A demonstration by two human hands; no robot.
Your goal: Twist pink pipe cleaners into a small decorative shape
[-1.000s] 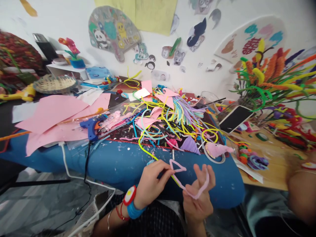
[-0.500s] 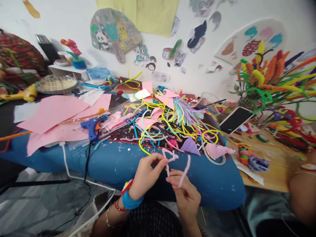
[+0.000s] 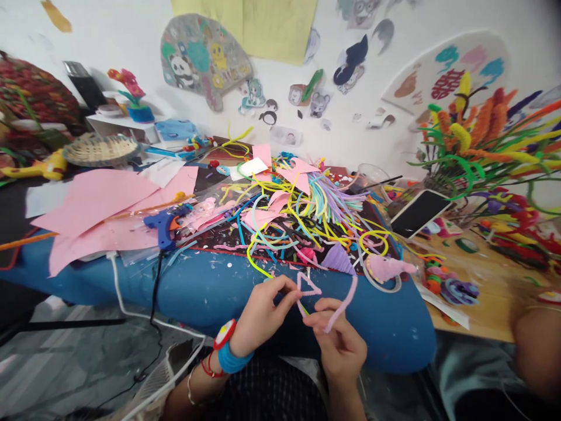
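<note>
Head view, one pink pipe cleaner (image 3: 347, 301): we are holding it above the front of the blue table covering (image 3: 197, 292). Our left hand (image 3: 270, 304) is pinching it beside a triangular bend; our right hand (image 3: 339, 345) is gripping it farther along, one end curving upward. Beyond, a purple cone-shaped piece (image 3: 338, 258) and a pink fuzzy piece (image 3: 385, 268) are lying near a heap of coloured strands (image 3: 324, 199). Leftward, a blue glue gun (image 3: 164, 225) is resting beside pink sheets (image 3: 96, 202). Rightward, a white-framed black panel (image 3: 419, 213) is leaning.
</note>
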